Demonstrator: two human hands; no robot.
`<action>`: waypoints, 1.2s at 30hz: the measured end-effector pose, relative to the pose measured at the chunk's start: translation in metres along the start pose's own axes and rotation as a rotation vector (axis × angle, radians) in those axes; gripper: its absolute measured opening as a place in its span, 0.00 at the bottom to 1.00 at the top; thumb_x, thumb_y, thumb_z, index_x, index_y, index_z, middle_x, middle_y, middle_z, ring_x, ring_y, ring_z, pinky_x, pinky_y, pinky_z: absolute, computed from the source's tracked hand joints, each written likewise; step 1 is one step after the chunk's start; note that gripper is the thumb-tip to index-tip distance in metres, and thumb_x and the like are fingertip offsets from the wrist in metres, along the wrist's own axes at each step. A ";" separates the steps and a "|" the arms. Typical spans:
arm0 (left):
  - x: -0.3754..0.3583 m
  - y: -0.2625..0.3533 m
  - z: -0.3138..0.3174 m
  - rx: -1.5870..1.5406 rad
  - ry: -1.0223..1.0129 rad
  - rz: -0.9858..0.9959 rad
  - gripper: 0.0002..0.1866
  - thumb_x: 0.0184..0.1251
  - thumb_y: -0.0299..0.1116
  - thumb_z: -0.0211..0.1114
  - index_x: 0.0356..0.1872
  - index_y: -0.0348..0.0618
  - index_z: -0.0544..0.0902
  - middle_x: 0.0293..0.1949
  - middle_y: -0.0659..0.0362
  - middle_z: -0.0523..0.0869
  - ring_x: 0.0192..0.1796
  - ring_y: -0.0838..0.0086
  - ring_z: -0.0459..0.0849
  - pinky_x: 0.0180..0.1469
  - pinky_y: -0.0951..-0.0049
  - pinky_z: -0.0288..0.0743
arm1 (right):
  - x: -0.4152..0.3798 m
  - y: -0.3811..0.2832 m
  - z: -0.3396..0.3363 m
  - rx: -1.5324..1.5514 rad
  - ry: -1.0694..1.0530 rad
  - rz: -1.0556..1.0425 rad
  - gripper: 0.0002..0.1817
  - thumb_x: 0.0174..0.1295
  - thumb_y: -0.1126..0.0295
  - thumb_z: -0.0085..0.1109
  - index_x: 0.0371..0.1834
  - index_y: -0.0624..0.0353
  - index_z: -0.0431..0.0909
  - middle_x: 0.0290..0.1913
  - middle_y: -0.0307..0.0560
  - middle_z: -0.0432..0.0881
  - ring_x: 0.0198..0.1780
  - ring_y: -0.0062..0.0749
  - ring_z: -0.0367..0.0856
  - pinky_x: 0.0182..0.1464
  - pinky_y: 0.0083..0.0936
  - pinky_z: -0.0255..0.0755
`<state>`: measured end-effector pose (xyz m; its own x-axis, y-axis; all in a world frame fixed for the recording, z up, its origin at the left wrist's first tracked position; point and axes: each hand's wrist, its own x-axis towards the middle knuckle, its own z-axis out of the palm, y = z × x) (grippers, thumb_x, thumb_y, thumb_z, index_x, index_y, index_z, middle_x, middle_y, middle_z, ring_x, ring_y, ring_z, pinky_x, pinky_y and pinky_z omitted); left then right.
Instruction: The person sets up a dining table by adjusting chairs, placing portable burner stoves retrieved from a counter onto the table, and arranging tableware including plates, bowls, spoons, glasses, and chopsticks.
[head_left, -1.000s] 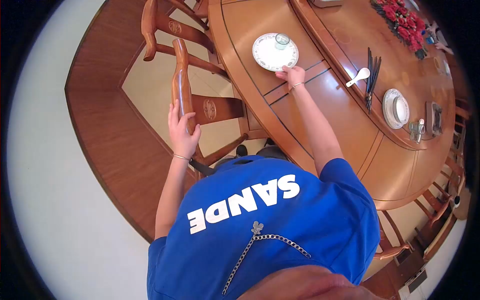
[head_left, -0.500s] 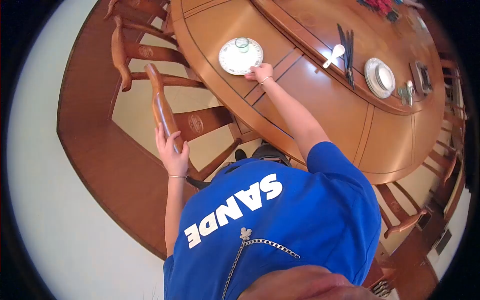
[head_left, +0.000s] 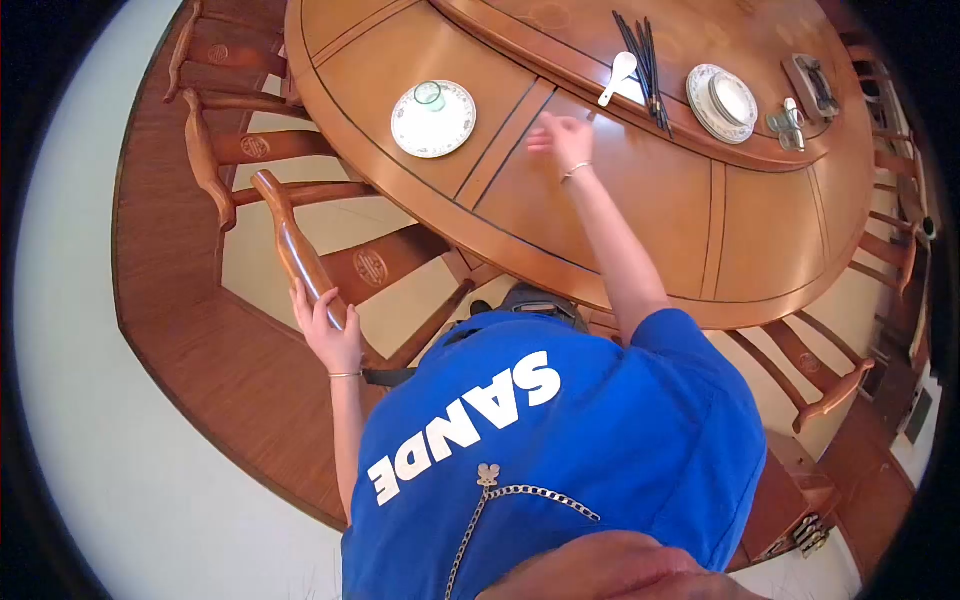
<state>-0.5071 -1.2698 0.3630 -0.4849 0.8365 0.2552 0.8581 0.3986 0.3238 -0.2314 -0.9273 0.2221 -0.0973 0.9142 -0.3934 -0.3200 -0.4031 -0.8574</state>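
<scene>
My left hand (head_left: 328, 330) grips the top rail of a wooden chair (head_left: 372, 268), fingers on one side and thumb on the other. Above the round wooden table, my right hand (head_left: 563, 142) holds nothing; its fingers are stretched and partly apart. To its left lies a white patterned plate (head_left: 425, 135) with a small clear glass (head_left: 430, 95) standing on it. Just beyond the right hand, a white spoon (head_left: 618, 78) and several black chopsticks (head_left: 648, 75) lie on the raised turntable (head_left: 560, 45).
A stacked plate and bowl (head_left: 722, 104), glassware (head_left: 789, 125) and a dark tray (head_left: 812, 87) sit at the turntable's right. More chairs (head_left: 225, 148) ring the table (head_left: 620, 230), including a chair (head_left: 810, 365) at the lower right. A brown floor border runs along the left.
My right hand has let go of the plate's rim and moved right toward the spoon and chopsticks. The plate with the glass stays on the table. My left hand keeps holding the chair; the view has shifted.
</scene>
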 end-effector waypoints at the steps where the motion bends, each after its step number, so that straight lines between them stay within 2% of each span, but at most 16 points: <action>1: 0.000 -0.001 0.000 0.007 0.001 0.010 0.15 0.47 0.24 0.70 0.40 0.45 0.82 0.74 0.50 0.62 0.75 0.47 0.56 0.73 0.53 0.55 | -0.003 -0.017 -0.024 0.021 0.064 -0.104 0.15 0.64 0.69 0.62 0.32 0.74 0.75 0.27 0.60 0.83 0.23 0.42 0.85 0.25 0.32 0.83; 3: -0.001 -0.001 0.000 -0.009 -0.001 0.020 0.15 0.47 0.24 0.70 0.40 0.45 0.82 0.74 0.50 0.62 0.75 0.47 0.57 0.73 0.53 0.55 | 0.007 -0.045 -0.079 0.067 0.288 -0.287 0.12 0.65 0.71 0.59 0.29 0.72 0.76 0.26 0.58 0.82 0.23 0.42 0.84 0.26 0.33 0.83; 4: 0.000 0.000 0.001 -0.009 0.002 0.017 0.15 0.47 0.24 0.70 0.40 0.45 0.82 0.74 0.50 0.62 0.75 0.47 0.57 0.73 0.53 0.55 | 0.021 -0.057 -0.119 0.039 0.331 -0.363 0.12 0.65 0.74 0.58 0.27 0.73 0.75 0.26 0.59 0.82 0.24 0.44 0.84 0.26 0.36 0.84; 5: 0.000 0.000 0.001 -0.008 0.006 0.014 0.15 0.47 0.24 0.70 0.40 0.45 0.82 0.74 0.50 0.62 0.75 0.47 0.57 0.72 0.53 0.56 | 0.029 -0.077 -0.142 0.180 0.471 -0.371 0.12 0.64 0.74 0.58 0.30 0.76 0.73 0.28 0.63 0.81 0.26 0.48 0.85 0.29 0.40 0.86; 7: 0.000 -0.001 0.001 -0.006 -0.003 0.005 0.15 0.48 0.25 0.69 0.40 0.45 0.82 0.74 0.51 0.62 0.75 0.47 0.57 0.72 0.53 0.56 | 0.046 -0.105 -0.192 0.221 0.610 -0.435 0.13 0.64 0.75 0.59 0.38 0.79 0.70 0.35 0.69 0.80 0.29 0.53 0.85 0.30 0.44 0.87; 9: -0.001 -0.003 0.002 0.025 -0.006 0.026 0.14 0.49 0.25 0.69 0.40 0.45 0.82 0.73 0.51 0.62 0.75 0.47 0.57 0.72 0.53 0.57 | 0.062 -0.130 -0.232 0.197 0.648 -0.363 0.17 0.62 0.76 0.60 0.45 0.81 0.67 0.43 0.72 0.77 0.30 0.57 0.84 0.31 0.46 0.88; 13: -0.001 0.002 0.001 0.047 -0.004 0.022 0.14 0.49 0.25 0.69 0.40 0.45 0.82 0.73 0.50 0.62 0.75 0.48 0.57 0.72 0.53 0.57 | 0.079 -0.160 -0.257 0.171 0.581 -0.172 0.20 0.62 0.77 0.59 0.51 0.82 0.64 0.51 0.72 0.73 0.38 0.61 0.84 0.35 0.49 0.88; 15: -0.001 0.003 0.001 0.035 -0.001 0.024 0.14 0.49 0.25 0.69 0.40 0.45 0.82 0.73 0.50 0.62 0.75 0.48 0.57 0.72 0.53 0.57 | 0.110 -0.150 -0.281 0.253 0.484 -0.128 0.24 0.63 0.78 0.58 0.57 0.80 0.61 0.57 0.69 0.69 0.48 0.64 0.80 0.40 0.53 0.88; 16: -0.001 0.003 0.001 0.021 0.005 0.031 0.14 0.48 0.25 0.69 0.40 0.45 0.82 0.73 0.50 0.62 0.75 0.48 0.57 0.72 0.53 0.57 | 0.119 -0.147 -0.291 0.252 0.425 -0.119 0.25 0.63 0.81 0.54 0.61 0.76 0.58 0.60 0.66 0.67 0.54 0.66 0.76 0.43 0.55 0.87; 19: -0.002 0.001 0.002 0.024 0.000 0.020 0.15 0.48 0.24 0.70 0.40 0.45 0.82 0.73 0.49 0.62 0.75 0.48 0.57 0.72 0.53 0.57 | 0.146 -0.139 -0.309 0.377 0.361 -0.109 0.25 0.63 0.85 0.50 0.63 0.74 0.56 0.61 0.67 0.67 0.53 0.67 0.76 0.43 0.57 0.87; 20: -0.002 0.000 0.002 0.034 -0.001 0.017 0.15 0.48 0.24 0.70 0.40 0.45 0.82 0.73 0.50 0.62 0.75 0.48 0.57 0.72 0.53 0.57 | 0.144 -0.141 -0.304 0.380 0.407 -0.109 0.26 0.62 0.86 0.48 0.64 0.74 0.54 0.65 0.70 0.61 0.56 0.70 0.74 0.48 0.52 0.86; 24: -0.001 0.003 0.000 0.027 -0.001 0.009 0.15 0.49 0.25 0.69 0.40 0.45 0.82 0.73 0.50 0.63 0.75 0.48 0.58 0.72 0.54 0.57 | 0.132 -0.144 -0.281 0.278 0.503 -0.146 0.27 0.60 0.89 0.46 0.62 0.80 0.52 0.62 0.73 0.63 0.50 0.71 0.77 0.40 0.53 0.89; 26: -0.002 0.003 -0.001 0.033 0.000 -0.004 0.14 0.49 0.25 0.69 0.40 0.45 0.82 0.73 0.50 0.63 0.75 0.48 0.58 0.72 0.54 0.57 | 0.128 -0.141 -0.276 0.211 0.636 -0.220 0.24 0.59 0.88 0.42 0.59 0.85 0.53 0.54 0.76 0.71 0.39 0.72 0.82 0.33 0.50 0.90; 30: 0.000 0.004 -0.002 0.048 -0.002 -0.008 0.14 0.49 0.25 0.69 0.40 0.44 0.82 0.73 0.50 0.63 0.74 0.48 0.58 0.72 0.54 0.57 | 0.098 -0.124 -0.267 0.180 0.610 -0.250 0.21 0.58 0.87 0.43 0.56 0.86 0.58 0.50 0.73 0.74 0.35 0.69 0.83 0.31 0.46 0.90; 35: 0.001 0.007 -0.002 0.149 -0.018 0.037 0.17 0.50 0.26 0.70 0.44 0.44 0.82 0.71 0.46 0.65 0.73 0.45 0.60 0.71 0.51 0.58 | 0.002 -0.091 -0.215 -0.100 0.274 -0.308 0.20 0.60 0.80 0.49 0.54 0.83 0.64 0.45 0.68 0.78 0.30 0.57 0.85 0.27 0.40 0.87; 36: 0.002 0.014 -0.004 0.255 0.010 0.075 0.17 0.51 0.26 0.70 0.45 0.43 0.81 0.69 0.45 0.67 0.71 0.44 0.62 0.70 0.51 0.59 | -0.012 -0.079 -0.208 -0.100 0.206 -0.213 0.20 0.60 0.80 0.48 0.54 0.83 0.65 0.45 0.67 0.79 0.31 0.57 0.85 0.28 0.39 0.87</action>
<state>-0.4968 -1.2641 0.3714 -0.4191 0.8639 0.2792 0.9058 0.4189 0.0635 -0.0090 -0.9154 0.2256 0.1581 0.9548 -0.2516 -0.2177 -0.2148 -0.9521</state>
